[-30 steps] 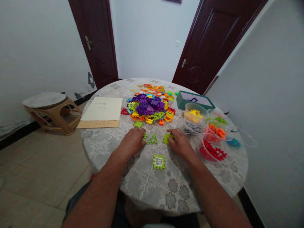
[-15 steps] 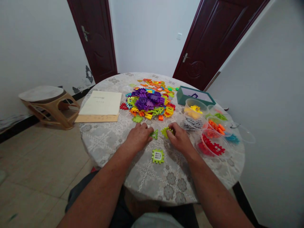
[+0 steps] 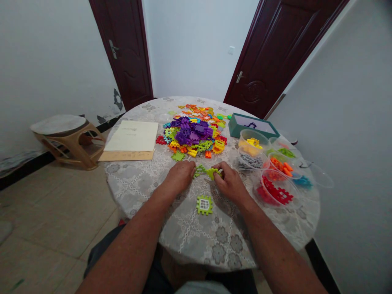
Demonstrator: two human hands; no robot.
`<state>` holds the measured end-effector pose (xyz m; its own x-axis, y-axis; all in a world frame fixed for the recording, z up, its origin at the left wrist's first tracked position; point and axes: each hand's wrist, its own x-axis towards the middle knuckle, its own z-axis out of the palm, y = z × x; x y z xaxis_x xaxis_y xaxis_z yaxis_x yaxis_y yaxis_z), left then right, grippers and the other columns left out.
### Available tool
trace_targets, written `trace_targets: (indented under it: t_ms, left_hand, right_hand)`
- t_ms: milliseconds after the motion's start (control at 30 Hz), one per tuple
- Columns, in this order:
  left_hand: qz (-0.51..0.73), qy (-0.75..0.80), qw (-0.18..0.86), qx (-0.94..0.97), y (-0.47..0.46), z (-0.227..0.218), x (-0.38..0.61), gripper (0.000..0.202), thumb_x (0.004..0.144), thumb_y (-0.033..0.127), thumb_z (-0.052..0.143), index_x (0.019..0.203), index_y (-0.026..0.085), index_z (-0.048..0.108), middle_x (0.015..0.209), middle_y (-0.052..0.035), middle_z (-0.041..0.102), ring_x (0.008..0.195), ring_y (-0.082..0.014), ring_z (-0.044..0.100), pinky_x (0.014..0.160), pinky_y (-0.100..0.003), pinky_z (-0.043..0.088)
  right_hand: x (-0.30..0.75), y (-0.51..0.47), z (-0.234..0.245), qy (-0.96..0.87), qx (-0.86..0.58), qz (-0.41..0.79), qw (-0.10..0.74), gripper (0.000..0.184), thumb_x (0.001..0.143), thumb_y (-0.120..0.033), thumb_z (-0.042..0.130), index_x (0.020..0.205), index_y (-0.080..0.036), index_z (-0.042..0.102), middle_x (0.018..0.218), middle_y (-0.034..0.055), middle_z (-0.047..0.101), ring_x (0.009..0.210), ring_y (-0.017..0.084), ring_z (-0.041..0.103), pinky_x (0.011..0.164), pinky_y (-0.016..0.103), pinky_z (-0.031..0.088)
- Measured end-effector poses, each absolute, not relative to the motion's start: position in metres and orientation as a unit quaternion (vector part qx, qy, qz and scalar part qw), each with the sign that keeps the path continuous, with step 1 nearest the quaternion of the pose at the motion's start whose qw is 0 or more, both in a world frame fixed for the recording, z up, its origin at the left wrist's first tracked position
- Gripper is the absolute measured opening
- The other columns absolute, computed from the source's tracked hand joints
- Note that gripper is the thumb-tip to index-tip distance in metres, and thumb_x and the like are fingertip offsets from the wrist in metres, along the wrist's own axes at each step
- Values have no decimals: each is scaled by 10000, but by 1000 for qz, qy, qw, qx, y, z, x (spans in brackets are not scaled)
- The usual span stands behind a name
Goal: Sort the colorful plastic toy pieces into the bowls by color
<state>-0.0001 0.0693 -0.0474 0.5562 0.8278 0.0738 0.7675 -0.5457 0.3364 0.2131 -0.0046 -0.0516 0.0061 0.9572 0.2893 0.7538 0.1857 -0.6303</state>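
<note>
My left hand (image 3: 183,175) is closed on the left side of a green openwork building piece (image 3: 200,170). A yellow-green building piece (image 3: 212,173) is pinched between the thumb and fingers of my right hand (image 3: 227,178). The two pieces meet edge to edge, or nearly so; whether they interlock I cannot tell. Nearer to me a square green piece with a white window print (image 3: 204,205) lies flat on the tablecloth. Beyond my hands, another flat green piece (image 3: 178,156) rests in front of a heap of mixed plastic building pieces (image 3: 192,134), purple on top.
Clear plastic tubs of sorted pieces stand at the right, among them one with red pieces (image 3: 277,192) and one with yellow pieces (image 3: 252,143). Behind them is a green box (image 3: 237,128). A cream folder (image 3: 131,136) lies at the left of the round table; a stool (image 3: 69,141) stands beyond.
My hands have come closer together, bringing the yellow-green piece up to the green openwork piece. My left fingers have closed more firmly on theirs. The view has shifted slightly.
</note>
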Motion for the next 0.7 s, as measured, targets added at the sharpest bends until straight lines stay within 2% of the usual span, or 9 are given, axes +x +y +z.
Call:
trace_targets:
  t_ms: [100,167,267,333,400,467,533,567,700]
  left_hand:
    - [126,437,153,877,69,-46,-2,297,1057,255,441,1009,170,721,1022,-108,746,990,-231,669,890,-315,482]
    - [141,422,173,879,68,-44,-2,316,1056,260,433,979,170,726,993,-99,742,970,-223,663,879,-311,479]
    - [174,401,219,872,66,-43,-2,326,1038,279,451,943,171,743,942,-97,732,934,-232,658,872,-333,484]
    - [198,391,253,862,66,-42,-2,288,1010,287,493,957,185,758,966,-97,745,951,-239,666,888,-347,492]
    - [214,386,289,850,65,-43,-4,233,952,270,565,1051,209,766,1038,-91,764,996,-249,678,914,-359,503]
    - [222,388,316,837,64,-47,-6,333,876,225,623,1185,236,747,1088,-82,772,1013,-256,688,926,-372,516]
    - [236,402,318,825,65,-51,-8,420,830,177,619,1230,235,735,1048,-80,771,975,-258,695,925,-390,522]
    - [244,406,319,821,65,-53,-10,437,826,172,611,1242,231,732,1041,-81,769,966,-256,698,927,-395,525]
    - [288,422,329,795,67,-52,-13,428,863,267,584,1266,223,724,1052,-70,754,956,-246,702,927,-398,536]
  right_hand:
    - [212,-4,-54,-714,-578,173,354,190,934,-245,542,1104,-206,617,1214,86,705,755,153,609,729,290,438]
    - [210,-3,-57,-727,-555,199,352,172,938,-241,545,1093,-211,615,1293,89,686,789,151,623,757,292,453]
    - [205,-3,-61,-734,-555,202,336,104,949,-249,556,1032,-220,612,1028,31,718,787,166,610,743,287,429]
    - [202,-3,-62,-725,-570,197,333,76,953,-261,570,1010,-223,602,849,-10,666,749,169,588,706,281,400]
    - [202,-2,-62,-706,-583,201,348,110,950,-264,587,1052,-223,602,837,-20,650,717,161,575,681,277,386]
    - [202,-2,-61,-688,-587,215,368,278,940,-245,601,1218,-226,595,902,-12,680,718,157,585,683,276,398]
    - [203,0,-61,-675,-587,226,387,447,931,-221,608,1374,-237,553,962,0,709,753,162,611,714,282,424]
    - [203,1,-61,-670,-586,229,394,464,929,-219,611,1389,-240,558,978,5,718,784,167,625,738,288,438]
    - [203,6,-62,-631,-575,293,431,171,933,-261,611,1086,-230,680,866,-8,700,764,167,636,709,284,473]
